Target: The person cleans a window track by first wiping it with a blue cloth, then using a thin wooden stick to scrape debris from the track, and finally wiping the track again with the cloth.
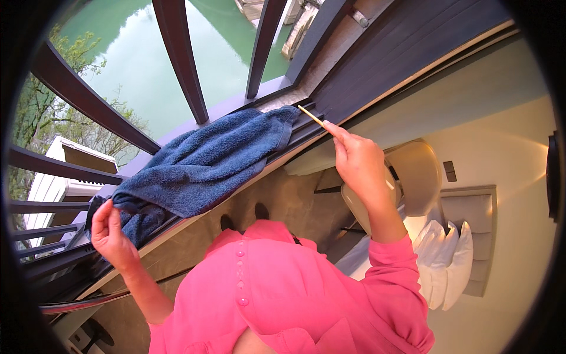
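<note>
A blue terry towel (212, 155) lies in folds along the window sill, beside the dark railing bars. At its left end, the thumb and fingertips of my left hand (110, 234) pinch a bunched fold. My right hand (358, 159) is raised beyond the towel's right end and grips a thin, pale wooden stick (311, 116) between thumb and forefinger. The stick's far tip is close to the towel's right edge, over the dark window track (305, 126); whether it touches the cloth, I cannot tell.
Dark vertical bars (181, 57) stand beyond the sill, with green water outside. A dark panel (389, 57) rises at the upper right. Behind my right arm are a beige chair (413, 177) and white pillows (435, 261). A white air-conditioner unit (66, 177) is outside at left.
</note>
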